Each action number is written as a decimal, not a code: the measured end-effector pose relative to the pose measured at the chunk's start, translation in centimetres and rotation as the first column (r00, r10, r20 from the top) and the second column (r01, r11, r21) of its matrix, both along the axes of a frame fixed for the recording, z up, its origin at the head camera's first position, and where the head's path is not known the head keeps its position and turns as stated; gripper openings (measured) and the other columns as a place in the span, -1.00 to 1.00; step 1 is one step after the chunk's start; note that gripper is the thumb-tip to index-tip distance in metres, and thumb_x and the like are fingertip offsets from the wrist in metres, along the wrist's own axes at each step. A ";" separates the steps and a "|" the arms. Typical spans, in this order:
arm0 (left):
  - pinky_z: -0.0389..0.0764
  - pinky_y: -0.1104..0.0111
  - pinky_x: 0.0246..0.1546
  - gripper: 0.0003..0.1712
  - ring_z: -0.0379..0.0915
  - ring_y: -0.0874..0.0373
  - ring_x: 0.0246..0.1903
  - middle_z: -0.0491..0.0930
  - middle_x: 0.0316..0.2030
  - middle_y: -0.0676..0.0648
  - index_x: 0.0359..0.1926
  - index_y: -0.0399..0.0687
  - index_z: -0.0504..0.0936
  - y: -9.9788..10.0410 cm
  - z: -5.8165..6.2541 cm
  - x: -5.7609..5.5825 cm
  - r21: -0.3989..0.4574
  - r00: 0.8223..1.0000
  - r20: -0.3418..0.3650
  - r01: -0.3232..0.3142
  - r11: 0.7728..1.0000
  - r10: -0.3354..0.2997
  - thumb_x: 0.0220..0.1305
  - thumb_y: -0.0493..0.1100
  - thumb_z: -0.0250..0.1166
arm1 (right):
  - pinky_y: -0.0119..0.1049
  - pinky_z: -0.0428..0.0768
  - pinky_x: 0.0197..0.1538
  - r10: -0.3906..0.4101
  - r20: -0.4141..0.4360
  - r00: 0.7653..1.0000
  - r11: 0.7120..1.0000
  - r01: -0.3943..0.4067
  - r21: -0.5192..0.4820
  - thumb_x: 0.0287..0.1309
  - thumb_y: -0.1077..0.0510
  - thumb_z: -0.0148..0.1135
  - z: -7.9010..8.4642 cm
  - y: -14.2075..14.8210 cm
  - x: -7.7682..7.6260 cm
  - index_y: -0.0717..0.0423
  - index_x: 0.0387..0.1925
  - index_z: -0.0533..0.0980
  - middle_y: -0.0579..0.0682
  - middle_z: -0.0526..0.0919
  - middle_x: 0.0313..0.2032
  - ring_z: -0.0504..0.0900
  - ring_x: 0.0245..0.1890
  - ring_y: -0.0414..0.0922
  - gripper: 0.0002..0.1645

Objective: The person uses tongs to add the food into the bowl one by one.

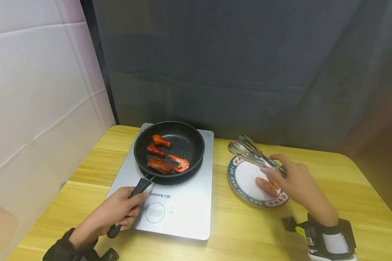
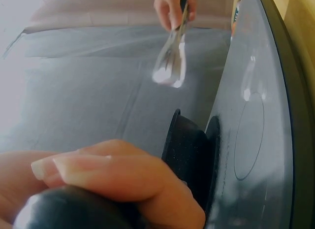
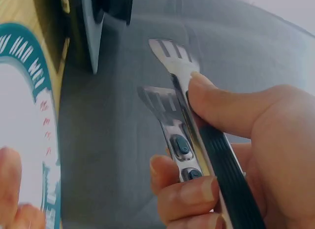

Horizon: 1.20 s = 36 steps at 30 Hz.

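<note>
My left hand (image 1: 121, 210) grips the black handle of a frying pan (image 1: 189, 145). Inside the pan lie two drumsticks (image 1: 161, 141), a browned slab of meat (image 1: 159, 165) and a shrimp (image 1: 179, 163). My right hand (image 1: 294, 177) holds metal tongs (image 3: 184, 111), thumb on one arm and fingers round the other, their slotted tips apart with nothing between. The tongs point left above a white plate (image 1: 248, 181) with a dark patterned rim. Pale brown pieces of food (image 1: 266, 186) lie on that plate, partly below the right hand.
Under the pan is a silver induction cooktop (image 1: 183, 217) with a round control mark. It stands on a yellow wooden table (image 1: 241, 232). A dark cloth (image 1: 215, 72) hangs behind the table, and a white cloth (image 1: 36, 90) hangs at the left.
</note>
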<state>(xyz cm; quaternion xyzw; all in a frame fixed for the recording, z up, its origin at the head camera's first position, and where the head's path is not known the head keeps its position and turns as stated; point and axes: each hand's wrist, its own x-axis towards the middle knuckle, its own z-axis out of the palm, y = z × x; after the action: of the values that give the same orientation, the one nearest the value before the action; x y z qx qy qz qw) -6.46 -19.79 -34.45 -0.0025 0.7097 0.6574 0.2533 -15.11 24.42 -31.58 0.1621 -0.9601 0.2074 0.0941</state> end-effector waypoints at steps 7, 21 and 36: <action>0.15 0.48 -0.82 -0.63 0.00 0.31 -0.83 0.15 -0.72 0.07 -0.43 -0.19 0.20 0.0 -0.1 0.0 0.004 1.000 0.000 0.002 1.000 -0.002 0.46 -0.08 0.06 | -0.21 0.38 -0.48 -0.041 0.081 0.996 0.996 0.034 0.081 0.18 -0.18 0.26 -0.5 2.8 1.0 0.23 0.11 0.42 0.18 0.62 -0.39 0.44 -0.53 -0.01 -0.33; 0.16 0.47 -0.82 -0.64 0.00 0.31 -0.83 0.16 -0.72 0.06 -0.44 -0.18 0.21 0.0 0.0 0.0 0.004 1.000 -0.007 0.002 1.000 -0.002 0.46 -0.08 0.05 | -0.15 0.43 -0.46 -0.058 0.161 0.985 0.987 0.032 0.161 0.20 -0.18 0.25 -3.0 5.9 2.9 0.31 0.07 0.45 -0.04 0.52 -0.57 0.40 -0.58 -0.11 -0.32; 0.16 0.46 -0.82 -0.63 0.01 0.30 -0.84 0.17 -0.72 0.06 -0.44 -0.17 0.22 -0.1 0.0 -0.1 -0.014 1.000 -0.010 -0.002 1.000 0.001 0.46 -0.07 0.05 | -0.24 0.30 -0.54 -0.106 0.216 0.971 0.972 0.055 0.229 0.18 -0.19 0.26 -3.9 7.3 4.0 0.28 0.03 0.47 -0.11 0.37 -0.66 0.33 -0.61 -0.11 -0.35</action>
<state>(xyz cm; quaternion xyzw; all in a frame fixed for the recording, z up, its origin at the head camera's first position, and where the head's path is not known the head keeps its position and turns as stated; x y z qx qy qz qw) -6.52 -19.87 -34.44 -0.0017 0.7156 0.6525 0.2494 -11.16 31.72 -35.51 0.1077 -0.9874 0.1125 -0.0266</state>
